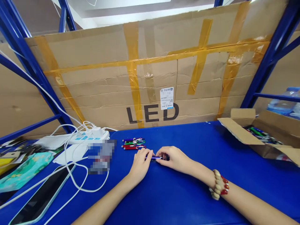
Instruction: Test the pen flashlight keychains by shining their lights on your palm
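Between my two hands, a slim purple-blue metal tube with a dark clip (154, 158) lies level just above or on the blue tabletop. It looks like a keychain penlight. My left hand (140, 164) has its fingers closed at the left end. My right hand (174, 160) pinches the other end, hiding most of the dark clip. Just beyond my left hand, several similar keychain penlights in purple, green and red (133, 143) lie side by side in a row, their carabiner clips pointing right.
An open cardboard box (262, 150) holding many coloured tubes stands at right. At left are a white power strip (98, 134), looping white cables, a phone (44, 195) and a teal patterned pouch (30, 170). A large cardboard sheet (105, 90) closes off the back, between blue posts.
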The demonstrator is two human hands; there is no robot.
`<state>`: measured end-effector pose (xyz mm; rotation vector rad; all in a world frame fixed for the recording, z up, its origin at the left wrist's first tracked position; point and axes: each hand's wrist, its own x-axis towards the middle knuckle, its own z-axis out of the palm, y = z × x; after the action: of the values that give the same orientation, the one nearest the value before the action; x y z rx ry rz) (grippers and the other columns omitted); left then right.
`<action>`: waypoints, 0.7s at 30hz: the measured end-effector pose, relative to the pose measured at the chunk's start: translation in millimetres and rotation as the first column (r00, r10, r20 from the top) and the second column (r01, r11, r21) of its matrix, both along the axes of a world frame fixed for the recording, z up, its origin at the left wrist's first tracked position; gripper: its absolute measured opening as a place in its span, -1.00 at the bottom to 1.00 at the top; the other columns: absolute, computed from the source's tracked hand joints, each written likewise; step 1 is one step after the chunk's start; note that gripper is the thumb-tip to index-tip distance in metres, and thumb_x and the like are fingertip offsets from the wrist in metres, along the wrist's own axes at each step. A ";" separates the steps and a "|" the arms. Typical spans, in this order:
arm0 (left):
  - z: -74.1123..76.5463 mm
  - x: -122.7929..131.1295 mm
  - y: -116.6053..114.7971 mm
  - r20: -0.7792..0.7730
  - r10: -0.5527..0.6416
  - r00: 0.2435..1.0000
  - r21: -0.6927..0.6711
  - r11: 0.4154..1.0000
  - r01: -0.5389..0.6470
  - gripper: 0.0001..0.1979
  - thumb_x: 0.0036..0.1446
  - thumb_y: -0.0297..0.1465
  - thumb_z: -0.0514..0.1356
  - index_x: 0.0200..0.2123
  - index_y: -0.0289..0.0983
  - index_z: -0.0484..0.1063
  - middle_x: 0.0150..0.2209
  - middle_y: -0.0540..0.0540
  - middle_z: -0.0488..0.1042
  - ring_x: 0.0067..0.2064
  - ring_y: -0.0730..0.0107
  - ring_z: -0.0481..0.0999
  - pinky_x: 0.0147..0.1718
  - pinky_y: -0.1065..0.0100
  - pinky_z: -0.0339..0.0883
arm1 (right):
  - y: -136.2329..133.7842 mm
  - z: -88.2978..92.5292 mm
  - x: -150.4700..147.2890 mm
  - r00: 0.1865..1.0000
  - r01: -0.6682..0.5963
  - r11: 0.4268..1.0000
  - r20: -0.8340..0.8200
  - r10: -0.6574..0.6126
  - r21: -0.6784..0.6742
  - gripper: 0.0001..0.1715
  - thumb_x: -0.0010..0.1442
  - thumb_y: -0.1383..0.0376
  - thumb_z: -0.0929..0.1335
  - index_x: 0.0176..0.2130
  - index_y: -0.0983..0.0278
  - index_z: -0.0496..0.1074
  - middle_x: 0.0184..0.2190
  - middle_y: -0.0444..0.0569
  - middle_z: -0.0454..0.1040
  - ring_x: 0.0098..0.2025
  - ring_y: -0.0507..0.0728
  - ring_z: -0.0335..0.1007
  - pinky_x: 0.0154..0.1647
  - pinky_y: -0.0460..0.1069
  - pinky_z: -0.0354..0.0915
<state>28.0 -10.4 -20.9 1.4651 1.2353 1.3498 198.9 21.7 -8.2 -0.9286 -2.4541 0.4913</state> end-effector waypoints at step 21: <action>-0.6 2.0 -5.9 -0.093 -0.140 0.986 -0.009 0.990 0.140 -0.76 0.13 -0.23 0.04 -0.19 -0.23 0.15 -0.65 0.14 0.20 -0.54 0.47 0.28 -0.49 0.46 0.13 | -15.8 -4.6 -17.7 0.968 -0.112 0.954 -0.247 0.042 -0.280 -0.60 0.26 0.09 0.15 -0.32 0.28 0.38 -0.48 -0.15 0.43 -0.53 -0.03 0.31 -0.48 -0.14 0.21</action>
<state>30.1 -16.3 -21.5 1.5987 1.1684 1.1979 181.2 5.9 -12.8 -0.8306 -2.2413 0.9570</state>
